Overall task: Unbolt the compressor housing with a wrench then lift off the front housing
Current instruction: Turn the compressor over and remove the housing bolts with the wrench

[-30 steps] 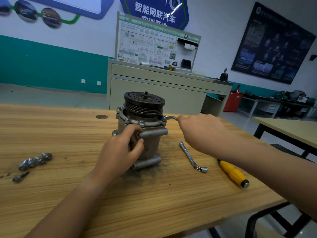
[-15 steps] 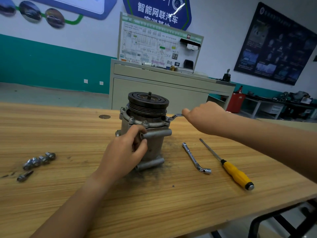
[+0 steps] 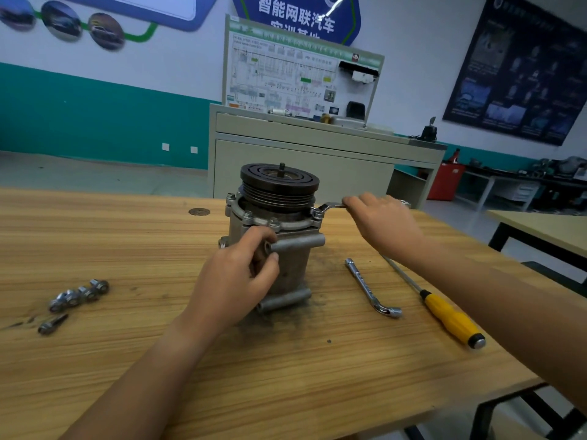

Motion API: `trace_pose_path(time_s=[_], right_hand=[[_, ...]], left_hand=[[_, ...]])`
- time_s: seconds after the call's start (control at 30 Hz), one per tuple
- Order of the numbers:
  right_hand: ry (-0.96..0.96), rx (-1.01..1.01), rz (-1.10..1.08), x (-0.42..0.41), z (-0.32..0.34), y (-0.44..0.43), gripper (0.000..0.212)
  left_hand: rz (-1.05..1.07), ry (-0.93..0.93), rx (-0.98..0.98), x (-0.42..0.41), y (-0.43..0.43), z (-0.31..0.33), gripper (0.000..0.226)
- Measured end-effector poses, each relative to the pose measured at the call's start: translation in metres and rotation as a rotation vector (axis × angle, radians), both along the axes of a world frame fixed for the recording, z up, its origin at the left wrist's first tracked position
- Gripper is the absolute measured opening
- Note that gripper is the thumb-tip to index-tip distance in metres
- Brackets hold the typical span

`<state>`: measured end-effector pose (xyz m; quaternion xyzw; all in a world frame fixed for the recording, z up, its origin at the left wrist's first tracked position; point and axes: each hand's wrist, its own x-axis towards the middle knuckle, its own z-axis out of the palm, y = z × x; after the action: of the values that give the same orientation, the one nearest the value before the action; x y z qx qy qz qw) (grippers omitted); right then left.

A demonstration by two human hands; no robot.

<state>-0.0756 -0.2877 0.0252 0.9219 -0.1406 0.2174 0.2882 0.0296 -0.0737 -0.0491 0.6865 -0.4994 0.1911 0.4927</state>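
On the wooden table (image 3: 95, 236), the upright grey metal compressor (image 3: 292, 265) stands between the hands, left hand (image 3: 235, 281) gripping its side, right hand (image 3: 384, 223) holding a silver wrench (image 3: 330, 206) seated on its right flange bolt (image 3: 316, 214).

One compressor (image 3: 287, 249), two wrenches (image 3: 330, 207) (image 3: 370, 285), one screwdriver (image 3: 448, 315), five loose bolts (image 3: 77, 295).
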Motion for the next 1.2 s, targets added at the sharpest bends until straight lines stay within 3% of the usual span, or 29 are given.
trace_pose_path(time_s=[0.2,0.47,0.83,0.93,1.03,1.2], right_hand=[[-0.138,0.220,-0.045,-0.043,0.007,0.010,0.028],[0.079,0.245,-0.126,-0.045,0.018,0.054,0.022],[0.283,0.003,-0.297,-0.033,0.034,0.097,0.032],[0.340,-0.061,-0.275,-0.030,0.036,0.100,0.036],[0.343,-0.081,-0.206,-0.035,0.042,0.078,0.025],[0.350,-0.108,-0.103,-0.029,0.044,0.028,0.024]], left_hand=[[-0.009,0.018,0.007,0.000,0.001,0.000,0.027],[-0.009,0.016,0.001,0.000,0.001,0.000,0.030],[-0.018,0.033,0.007,-0.001,0.001,0.001,0.025],[-0.010,0.034,0.010,-0.001,0.001,0.002,0.026],[-0.007,0.036,0.007,-0.002,0.001,0.001,0.030],[-0.011,0.020,0.015,-0.001,0.002,0.002,0.029]])
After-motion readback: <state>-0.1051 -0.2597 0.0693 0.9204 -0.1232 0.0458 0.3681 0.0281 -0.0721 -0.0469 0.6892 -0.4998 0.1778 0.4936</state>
